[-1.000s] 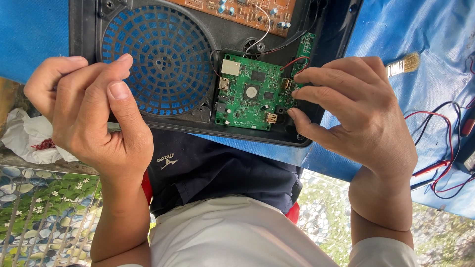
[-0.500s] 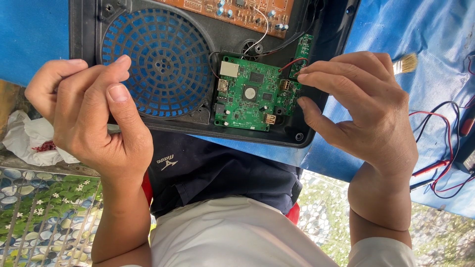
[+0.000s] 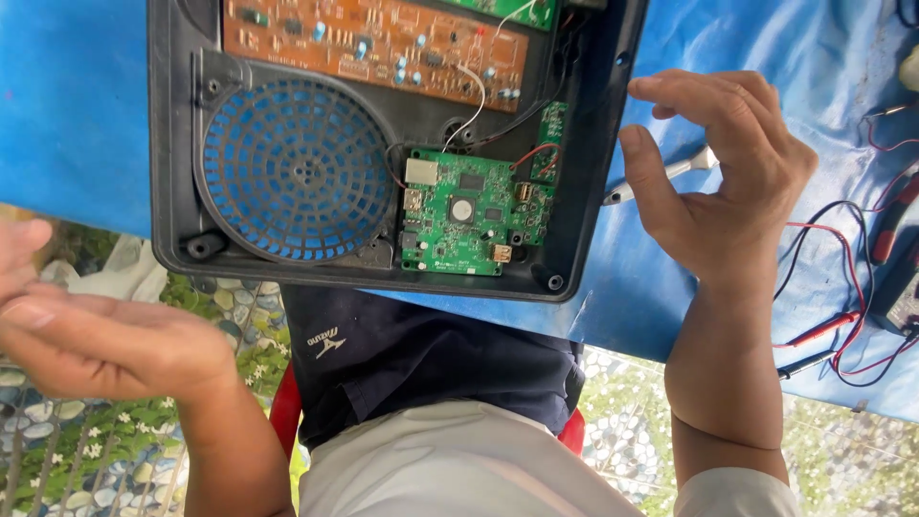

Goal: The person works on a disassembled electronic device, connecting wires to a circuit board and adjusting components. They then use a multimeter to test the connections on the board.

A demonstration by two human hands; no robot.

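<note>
The open black casing [image 3: 383, 144] lies on the blue-covered counter [image 3: 77, 105], its near edge jutting over the person's lap, with a green circuit board [image 3: 469, 211] beside a blue round grille [image 3: 297, 172] and a brown board [image 3: 373, 43] above. The right hand [image 3: 718, 182] hovers open just beside the casing, holding nothing; the left hand [image 3: 105, 335] is open, well apart. Unsteadied, the overhanging casing could tip off if nudged, straining its thin wires [image 3: 474, 105].
</note>
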